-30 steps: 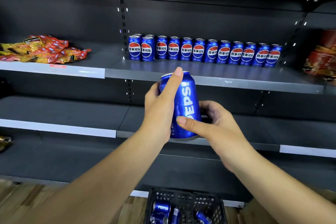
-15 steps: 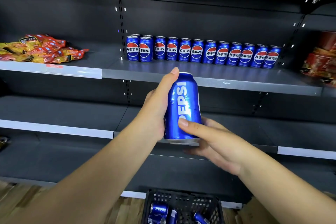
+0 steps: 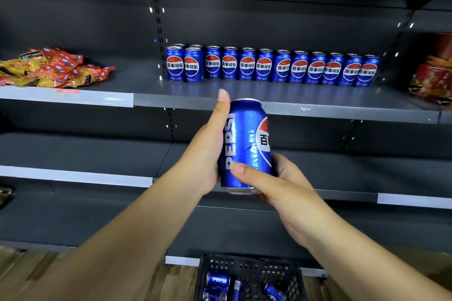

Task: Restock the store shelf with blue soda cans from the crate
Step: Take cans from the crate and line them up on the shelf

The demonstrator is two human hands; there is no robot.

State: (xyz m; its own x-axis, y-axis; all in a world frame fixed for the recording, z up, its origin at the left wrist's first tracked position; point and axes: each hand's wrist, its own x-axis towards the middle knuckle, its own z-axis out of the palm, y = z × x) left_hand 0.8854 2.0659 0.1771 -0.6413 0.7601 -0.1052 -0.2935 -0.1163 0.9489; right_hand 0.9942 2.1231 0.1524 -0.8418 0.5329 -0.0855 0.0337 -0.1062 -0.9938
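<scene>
A blue soda can [image 3: 244, 144] stands upright in the air in front of the shelves, held between both hands. My left hand [image 3: 208, 154] grips its left side, thumb up along the can. My right hand [image 3: 276, 183] holds its lower right, thumb across the front and fingers under the base. Its round logo now faces right. On the grey upper shelf [image 3: 281, 102] a row of several blue cans [image 3: 271, 66] stands at the back. The black crate [image 3: 252, 276] on the floor holds several loose blue cans [image 3: 217, 283].
Red and yellow snack packets [image 3: 51, 68] lie on the upper shelf at the left. Red tins [image 3: 435, 76] stand at the far right. Two dark lower shelves [image 3: 85, 154] run below. Wooden floor [image 3: 171, 283] shows beside the crate.
The can has been turned in my hands, so the logo has come into sight on its right. My right hand has closed round the can's lower part.
</scene>
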